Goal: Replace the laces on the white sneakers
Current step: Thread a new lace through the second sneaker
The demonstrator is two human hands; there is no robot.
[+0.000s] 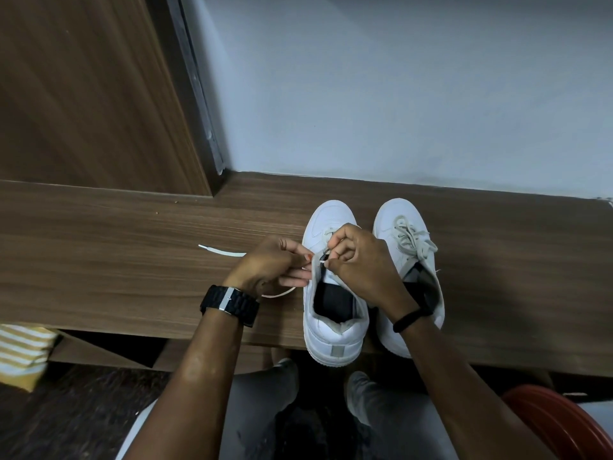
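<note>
Both hands meet over the throat of the left sneaker (335, 313), which stands on the wooden counter (132, 247) with its heel toward the person and its toe toward the wall. The left hand (275, 263), a black watch (230, 305) on its wrist, has its fingers curled in against the shoe's side, and seems to be steadying the eyelet edge or pinching the lace there; exactly what it holds is hidden. The right hand (360, 263), with a dark band (413, 318) at the wrist, pinches the tip of a white lace (325, 255) between thumb and fingers, just at an upper eyelet. A length of that lace trails out from under the left hand, its free end (219, 250) lying flat on the counter off to the left. Just beside, touching or nearly so, the right sneaker (408, 260) carries a greyish lace (413, 242) loosely crossed and bunched over its tongue. Judging by this, the left shoe is partway through threading, apparently at its upper eyelets, though how many rows are finished is covered by the hands. Whether the right shoe's lace is the old one awaiting removal cannot be told; if so, that shoe remains to be done.
</note>
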